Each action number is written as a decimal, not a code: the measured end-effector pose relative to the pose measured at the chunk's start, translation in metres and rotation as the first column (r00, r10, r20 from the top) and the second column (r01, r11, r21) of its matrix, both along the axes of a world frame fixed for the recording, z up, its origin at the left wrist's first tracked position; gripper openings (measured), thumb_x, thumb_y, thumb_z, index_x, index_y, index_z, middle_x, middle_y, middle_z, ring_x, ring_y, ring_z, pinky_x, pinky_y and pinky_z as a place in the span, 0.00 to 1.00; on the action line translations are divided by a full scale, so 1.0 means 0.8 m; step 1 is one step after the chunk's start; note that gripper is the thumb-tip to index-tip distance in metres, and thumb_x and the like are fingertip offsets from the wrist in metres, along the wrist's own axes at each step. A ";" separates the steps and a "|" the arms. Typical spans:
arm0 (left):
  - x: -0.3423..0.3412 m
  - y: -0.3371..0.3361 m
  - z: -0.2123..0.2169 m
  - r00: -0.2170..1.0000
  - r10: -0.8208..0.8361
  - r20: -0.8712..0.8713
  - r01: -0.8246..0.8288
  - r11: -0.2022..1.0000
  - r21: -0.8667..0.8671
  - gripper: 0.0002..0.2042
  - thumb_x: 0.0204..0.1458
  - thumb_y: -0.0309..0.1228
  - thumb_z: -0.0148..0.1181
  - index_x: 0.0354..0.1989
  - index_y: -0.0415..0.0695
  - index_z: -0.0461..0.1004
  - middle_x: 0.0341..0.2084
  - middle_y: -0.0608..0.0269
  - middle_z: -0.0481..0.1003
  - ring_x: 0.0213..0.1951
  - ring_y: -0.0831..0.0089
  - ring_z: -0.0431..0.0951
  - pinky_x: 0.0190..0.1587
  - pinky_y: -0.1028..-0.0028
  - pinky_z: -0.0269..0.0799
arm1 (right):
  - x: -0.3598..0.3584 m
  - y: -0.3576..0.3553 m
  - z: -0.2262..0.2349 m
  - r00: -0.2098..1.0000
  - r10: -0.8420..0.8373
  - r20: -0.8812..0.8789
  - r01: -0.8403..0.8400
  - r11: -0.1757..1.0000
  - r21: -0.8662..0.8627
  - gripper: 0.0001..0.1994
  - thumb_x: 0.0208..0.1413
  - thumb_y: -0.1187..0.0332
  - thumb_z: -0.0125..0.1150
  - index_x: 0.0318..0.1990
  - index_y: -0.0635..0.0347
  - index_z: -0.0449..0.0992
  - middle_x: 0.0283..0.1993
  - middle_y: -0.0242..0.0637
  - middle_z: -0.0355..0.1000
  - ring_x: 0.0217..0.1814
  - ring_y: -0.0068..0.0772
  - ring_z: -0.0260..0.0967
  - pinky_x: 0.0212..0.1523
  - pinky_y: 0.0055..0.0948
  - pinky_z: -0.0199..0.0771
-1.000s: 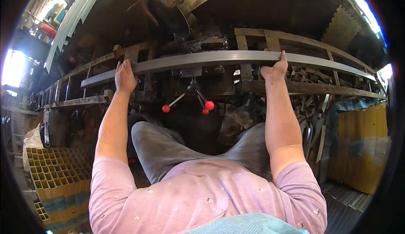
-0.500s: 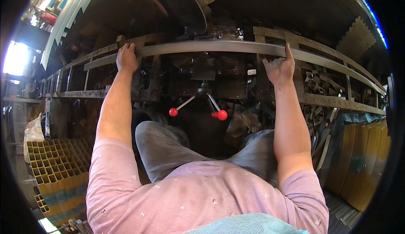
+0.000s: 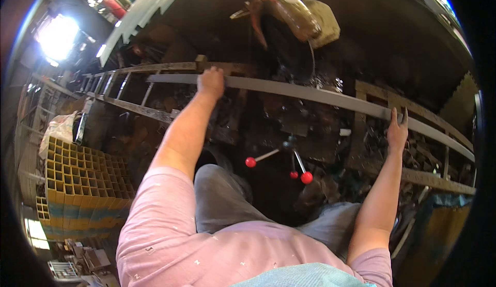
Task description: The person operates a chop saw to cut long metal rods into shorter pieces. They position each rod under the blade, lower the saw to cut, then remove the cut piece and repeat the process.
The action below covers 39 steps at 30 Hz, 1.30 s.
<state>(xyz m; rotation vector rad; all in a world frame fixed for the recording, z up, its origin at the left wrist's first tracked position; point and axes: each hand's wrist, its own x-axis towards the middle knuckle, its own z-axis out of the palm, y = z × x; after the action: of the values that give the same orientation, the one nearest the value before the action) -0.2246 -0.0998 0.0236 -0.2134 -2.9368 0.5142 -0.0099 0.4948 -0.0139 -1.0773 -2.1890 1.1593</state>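
Note:
A long, flat-sided grey metal bar [image 3: 305, 92] lies crosswise in front of me, sloping down to the right in the head view. My left hand [image 3: 211, 82] is closed over it near its left end. Farther right, my right hand [image 3: 398, 131] meets the bar's near side, thumb and a finger stretched upward and apart. Just beyond the bar stands a dark round saw blade [image 3: 287, 49], partly covered by a worn orange-brown guard [image 3: 297, 20]. On the near side, a hub carries rods tipped with red ball knobs [image 3: 307, 177].
Rusty ladder-like rails [image 3: 137, 109] extend left and right under the bar. Offcuts [image 3: 413, 150] pile up below the right rail. Yellow square tubes [image 3: 77, 176] are stacked at my left. A blue-wrapped bundle [image 3: 436, 225] stands at my right.
The view has turned, so the scene sits lower and farther right. My right hand has shifted slightly rightward along the bar, its fingers changing pose. My left hand keeps its hold.

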 end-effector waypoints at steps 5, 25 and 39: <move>-0.006 0.001 0.011 0.990 0.010 0.139 -0.013 1.000 0.024 0.18 0.55 0.27 0.67 0.55 0.48 0.77 0.54 0.55 0.79 0.57 0.54 0.82 0.57 0.58 0.81 | -0.025 0.004 0.002 0.939 0.023 0.344 -0.060 0.994 0.096 0.45 0.67 0.28 0.50 0.83 0.45 0.55 0.45 0.56 0.82 0.44 0.55 0.80 0.49 0.51 0.76; -0.029 -0.076 0.013 0.989 0.094 0.110 -0.087 0.994 -0.073 0.18 0.54 0.28 0.68 0.54 0.46 0.78 0.55 0.54 0.79 0.60 0.53 0.79 0.58 0.57 0.80 | -0.065 -0.077 0.002 0.929 0.276 0.246 -0.309 0.945 0.104 0.53 0.67 0.30 0.52 0.80 0.70 0.52 0.39 0.53 0.80 0.25 0.40 0.78 0.31 0.39 0.79; -0.001 -0.001 0.028 0.994 -0.048 0.093 0.045 0.998 0.041 0.17 0.53 0.23 0.65 0.52 0.49 0.78 0.55 0.56 0.79 0.60 0.52 0.79 0.60 0.56 0.79 | -0.031 0.005 0.005 0.962 -0.056 0.268 0.029 0.994 0.105 0.51 0.65 0.23 0.44 0.82 0.54 0.53 0.62 0.62 0.77 0.68 0.62 0.73 0.67 0.52 0.72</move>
<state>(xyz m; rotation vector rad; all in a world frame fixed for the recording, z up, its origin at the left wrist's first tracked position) -0.2256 -0.1009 0.0463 -0.3089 -3.0221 0.4521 -0.0347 0.4985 -0.0103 -1.2969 -2.3871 0.9170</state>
